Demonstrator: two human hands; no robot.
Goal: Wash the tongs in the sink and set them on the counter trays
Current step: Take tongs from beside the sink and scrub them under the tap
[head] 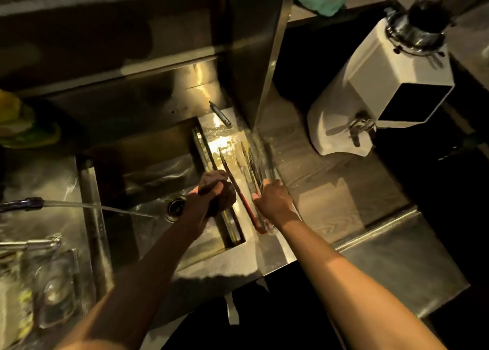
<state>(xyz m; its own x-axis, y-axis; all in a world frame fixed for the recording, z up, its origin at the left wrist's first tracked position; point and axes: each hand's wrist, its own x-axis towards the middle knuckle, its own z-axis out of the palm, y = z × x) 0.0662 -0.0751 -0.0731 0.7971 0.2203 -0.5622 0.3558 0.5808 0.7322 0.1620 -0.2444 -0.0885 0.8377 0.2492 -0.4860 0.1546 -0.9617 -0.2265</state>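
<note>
Tongs (239, 190) with a red-tipped handle are lying on the wet steel ledge just right of the sink (148, 164), apparently inside a clear tray (267, 217), though glare is blurring its outline. The placement looks deliberate: washed pieces are draining there, close to the basin. The person's right hand (272, 201) is grasping the near end of that tray and the metal utensils in it, seemingly steadying them. The left hand (209, 198), over the sink's right edge, is clenched around a dark scrubbing pad (217, 188), probably kept ready for the next piece. Left of the sink, a faucet (23, 204) is running water toward the drain (176, 206). Beyond the sink's far right corner, a lone metal utensil (220, 113) is resting; farther right, a white grinder (381, 90) is standing.
</note>
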